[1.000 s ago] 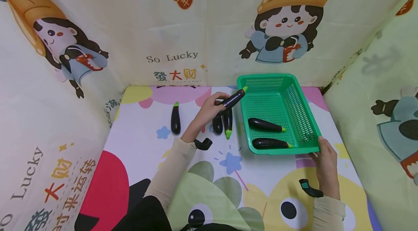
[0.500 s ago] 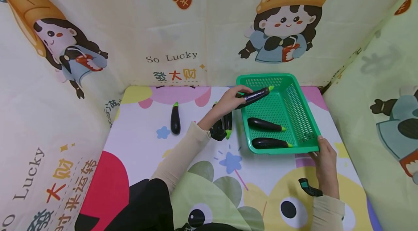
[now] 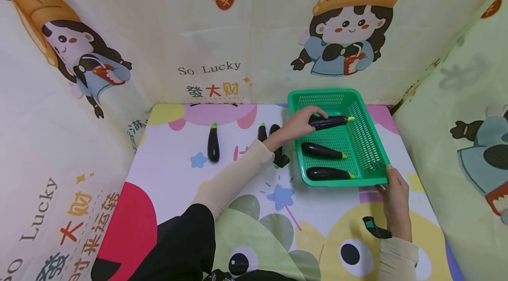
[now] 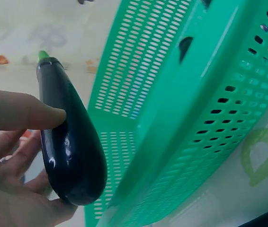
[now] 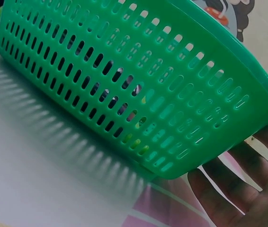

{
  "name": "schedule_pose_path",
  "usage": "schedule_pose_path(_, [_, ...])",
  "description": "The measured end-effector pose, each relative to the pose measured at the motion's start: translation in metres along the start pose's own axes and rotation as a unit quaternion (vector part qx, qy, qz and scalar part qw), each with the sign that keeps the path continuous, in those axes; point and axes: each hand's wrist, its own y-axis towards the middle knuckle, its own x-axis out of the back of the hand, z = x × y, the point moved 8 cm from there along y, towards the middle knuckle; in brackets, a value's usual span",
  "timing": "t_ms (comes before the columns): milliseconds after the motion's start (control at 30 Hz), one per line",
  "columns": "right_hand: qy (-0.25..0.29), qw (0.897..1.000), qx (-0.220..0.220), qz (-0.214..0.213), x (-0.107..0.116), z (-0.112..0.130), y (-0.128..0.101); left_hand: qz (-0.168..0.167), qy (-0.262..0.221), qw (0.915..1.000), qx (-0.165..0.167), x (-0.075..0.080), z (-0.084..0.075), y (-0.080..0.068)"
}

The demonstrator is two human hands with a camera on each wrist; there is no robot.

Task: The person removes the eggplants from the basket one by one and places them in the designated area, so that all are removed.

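Observation:
A dark purple eggplant [image 3: 331,122] with a green stem end is held in my left hand [image 3: 303,122], over the far part of the green basket [image 3: 295,148]. The left wrist view shows the thumb pressed along the eggplant [image 4: 70,142] and fingers behind it. Two more eggplants, a middle one [image 3: 322,151] and a near one [image 3: 328,174], lie side by side in the basket. My right hand [image 3: 397,195] grips the basket's near right corner; in the right wrist view its fingers [image 5: 254,163] reach under that corner and the thumb is not seen.
Left of the basket, two eggplants, one [image 3: 262,132] beside another [image 3: 274,129], lie partly hidden by my left wrist. Farther left lies a single eggplant [image 3: 213,144]. Printed cloth walls [image 3: 158,43] enclose the patterned table [image 3: 166,192] at the back and sides.
My left hand has carried its eggplant rightward from above the two table eggplants to over the basket, turning it more level. The right hand and basket have stayed put.

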Motion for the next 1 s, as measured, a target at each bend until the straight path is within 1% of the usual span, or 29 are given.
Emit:
schedule_pose_path(67, [0.008, 1.0, 0.004, -0.001, 0.001, -0.001, 0.001, 0.005, 0.019, 0.9998, -0.006, -0.006, 0.002, 0.005])
schedule_pose_path(200, [0.015, 1.0, 0.007, -0.002, 0.002, -0.002, 0.001, 0.018, 0.054, 0.9984, -0.003, -0.018, 0.005, 0.011])
schedule_pose_path(400, [0.019, 1.0, 0.01, 0.002, 0.0, -0.003, 0.0, 0.042, 0.109, 0.9931, 0.005, -0.033, 0.008, 0.011])
schedule_pose_path(533, [0.022, 1.0, 0.011, 0.01, -0.002, -0.003, 0.0, 0.044, 0.136, 0.9894, 0.024, -0.037, 0.013, 0.011])
schedule_pose_path(667, [0.012, 1.0, 0.012, 0.004, 0.0, -0.002, 0.0, 0.047, 0.151, 0.9864, 0.043, -0.039, 0.018, 0.015])
schedule_pose_path(800, [0.009, 1.0, 0.013, -0.001, 0.0, 0.0, 0.001, 0.054, 0.174, 0.9826, 0.037, -0.041, 0.019, 0.02])
schedule_pose_path(900, [0.011, 1.0, 0.011, 0.004, 0.0, 0.0, 0.001, 0.062, 0.195, 0.9785, 0.027, -0.043, 0.021, 0.022])
schedule_pose_path(1000, [0.012, 1.0, 0.007, 0.009, -0.001, -0.001, 0.002, 0.07, 0.213, 0.9741, 0.026, -0.046, 0.024, 0.024])
